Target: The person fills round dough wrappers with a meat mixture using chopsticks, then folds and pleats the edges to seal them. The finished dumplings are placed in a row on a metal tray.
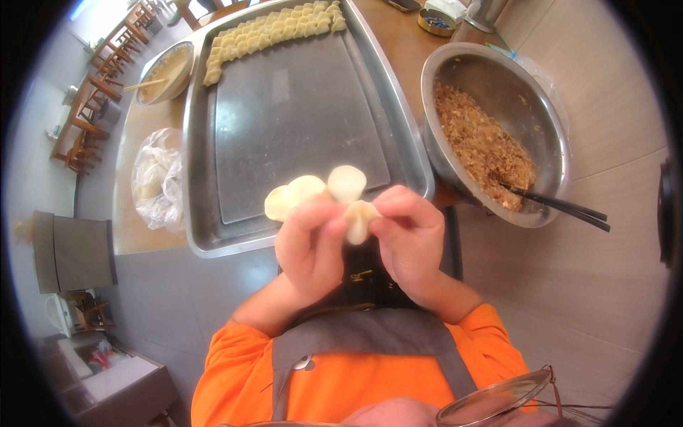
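Observation:
Between my two hands is a dumpling (358, 221) of pale dough, folded and pinched at its edges. The fingertips of my left hand (311, 243) grip its left side. On its right side, the thumb and bent forefinger of my right hand (411, 229) press the dough. Just beyond my hands, several round dough wrappers (347, 183) lie at the near edge of a large metal tray (299, 128). Rows of folded dumplings (272, 31) fill the tray's far end. Whether the dumpling's seam is fully sealed I cannot tell.
To the right stands a steel bowl (552, 160) of minced filling (480, 139), with black chopsticks (565, 205) sticking out. A patterned bowl (171, 69) with light chopsticks (145, 84) and a clear plastic bag (159, 179) sit left of the tray. A small round tin (436, 24) is at the back.

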`<state>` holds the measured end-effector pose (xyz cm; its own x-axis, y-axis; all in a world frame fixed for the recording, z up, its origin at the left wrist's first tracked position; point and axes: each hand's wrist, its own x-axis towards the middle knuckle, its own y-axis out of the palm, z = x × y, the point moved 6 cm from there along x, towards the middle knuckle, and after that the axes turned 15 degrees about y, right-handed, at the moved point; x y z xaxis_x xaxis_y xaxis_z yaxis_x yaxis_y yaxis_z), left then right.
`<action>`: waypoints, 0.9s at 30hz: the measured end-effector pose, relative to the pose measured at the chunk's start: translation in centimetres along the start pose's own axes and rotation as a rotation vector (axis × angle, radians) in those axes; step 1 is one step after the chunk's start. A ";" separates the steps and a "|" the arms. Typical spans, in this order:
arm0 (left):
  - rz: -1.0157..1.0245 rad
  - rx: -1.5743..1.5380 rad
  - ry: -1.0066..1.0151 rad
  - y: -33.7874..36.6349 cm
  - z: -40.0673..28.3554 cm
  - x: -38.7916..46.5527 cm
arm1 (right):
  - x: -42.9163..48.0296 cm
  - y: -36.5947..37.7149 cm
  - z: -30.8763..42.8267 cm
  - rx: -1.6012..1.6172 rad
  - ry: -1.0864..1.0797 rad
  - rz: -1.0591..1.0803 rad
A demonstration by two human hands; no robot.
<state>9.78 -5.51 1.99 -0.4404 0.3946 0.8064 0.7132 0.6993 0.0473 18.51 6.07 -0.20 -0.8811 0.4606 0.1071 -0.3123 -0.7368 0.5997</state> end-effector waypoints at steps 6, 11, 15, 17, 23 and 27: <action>0.182 -0.012 -0.071 -0.7 -0.9 3.0 | -0.1 0.4 2.3 -0.376 -0.120 0.017; 0.468 0.163 -0.244 -2.9 -0.4 6.5 | 1.6 2.0 3.3 -0.676 -0.162 0.111; 0.475 0.708 -0.122 -8.4 2.7 12.3 | 3.3 1.6 3.4 -0.824 -0.171 0.015; 0.380 0.793 -0.167 -13.3 6.9 15.3 | 3.6 1.2 2.5 -0.904 -0.116 0.061; 0.376 1.185 -0.288 -22.8 20.3 19.6 | 4.2 0.4 1.2 -0.937 0.102 0.166; 0.458 1.244 -0.290 -24.8 25.6 19.2 | 4.4 -0.4 1.3 -0.908 0.136 0.202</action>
<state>-30.36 -0.02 1.24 -0.5069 0.7376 0.4461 -0.0672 0.4821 -0.8735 15.23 9.00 1.03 -0.9649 0.2621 0.0141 -0.2558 -0.9269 -0.2745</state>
